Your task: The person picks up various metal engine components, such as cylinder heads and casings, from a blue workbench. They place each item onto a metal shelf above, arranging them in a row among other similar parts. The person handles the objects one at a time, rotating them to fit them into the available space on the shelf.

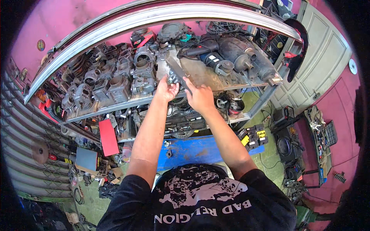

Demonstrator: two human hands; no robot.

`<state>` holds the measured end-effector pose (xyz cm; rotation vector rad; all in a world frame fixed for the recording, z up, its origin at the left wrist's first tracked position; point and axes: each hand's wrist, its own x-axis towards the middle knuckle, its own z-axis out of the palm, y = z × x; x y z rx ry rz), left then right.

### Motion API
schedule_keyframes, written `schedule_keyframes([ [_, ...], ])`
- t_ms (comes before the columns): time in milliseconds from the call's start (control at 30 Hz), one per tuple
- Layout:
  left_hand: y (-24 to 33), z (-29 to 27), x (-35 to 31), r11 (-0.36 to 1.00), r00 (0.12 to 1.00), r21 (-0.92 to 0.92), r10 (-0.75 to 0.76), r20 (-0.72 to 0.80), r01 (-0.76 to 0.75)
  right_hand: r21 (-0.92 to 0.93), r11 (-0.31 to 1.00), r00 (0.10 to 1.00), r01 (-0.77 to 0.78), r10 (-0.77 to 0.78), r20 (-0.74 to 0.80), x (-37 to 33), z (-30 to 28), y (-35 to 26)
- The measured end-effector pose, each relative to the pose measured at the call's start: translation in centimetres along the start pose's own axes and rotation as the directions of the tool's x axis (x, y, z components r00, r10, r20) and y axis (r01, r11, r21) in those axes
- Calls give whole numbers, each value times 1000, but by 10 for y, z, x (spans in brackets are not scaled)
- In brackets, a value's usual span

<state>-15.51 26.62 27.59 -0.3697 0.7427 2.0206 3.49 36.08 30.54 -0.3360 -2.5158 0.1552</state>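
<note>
Over the front of the metal shelf, my left hand is closed around a small shiny metal part, whose exact kind I cannot make out. My right hand grips the near end of a long, flat, dark grey file. The file slants away to the left, passing over or beside the metal part; whether they touch is unclear. Beneath lies a light, worn board. Just left of my left hand stand engine cylinders and a carburetor-like metal piece.
Right of my hands lie an angle grinder and dark exhaust canisters. A pale metal rail arches above the shelf. Below are a lower shelf with parts, a blue bench, a red panel and black-yellow batteries.
</note>
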Motion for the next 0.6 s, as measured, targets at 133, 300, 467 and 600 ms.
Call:
schedule_keyframes([
  [133,6,-7,0,977,995,188,102,-6,-99,-57,998,999,36,-37,-26,-22,-24,-4],
  [300,12,-18,12,929,992,351,122,10,-118,-80,991,991,108,-114,-77,-37,-34,-2],
  [467,5,-18,23,942,995,328,93,-38,-76,-97,994,998,56,-52,42,8,-13,-7],
  [600,8,-23,34,959,992,262,123,-40,-108,-147,985,991,94,-80,103,8,2,-5],
])
